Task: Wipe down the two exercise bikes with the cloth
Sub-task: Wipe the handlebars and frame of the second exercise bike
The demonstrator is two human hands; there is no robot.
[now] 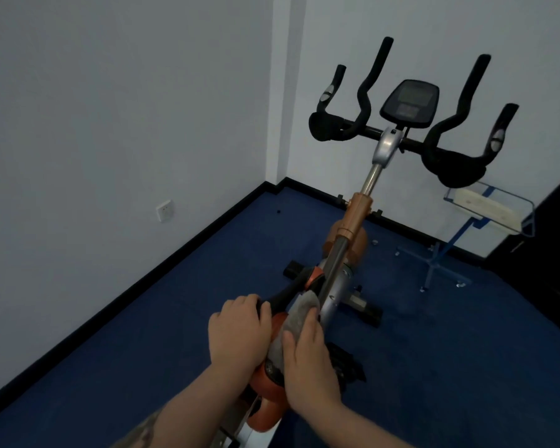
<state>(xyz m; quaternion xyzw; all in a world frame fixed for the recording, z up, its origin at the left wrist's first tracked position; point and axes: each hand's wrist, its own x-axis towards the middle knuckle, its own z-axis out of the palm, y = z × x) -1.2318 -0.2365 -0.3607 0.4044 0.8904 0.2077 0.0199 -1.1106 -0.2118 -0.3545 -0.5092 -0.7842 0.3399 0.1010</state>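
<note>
Both hands work low on the exercise bike [353, 218]: right hand [307, 357] presses the soft, limp grey cloth [293, 321] against its frame, left hand [238, 331] curls around the black part beside it, bracing

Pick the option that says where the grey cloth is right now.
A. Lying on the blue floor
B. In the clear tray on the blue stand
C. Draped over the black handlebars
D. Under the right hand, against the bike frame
D: the right hand presses the grey cloth against the orange and silver bike frame, while the left hand rests on the frame beside it.
</note>
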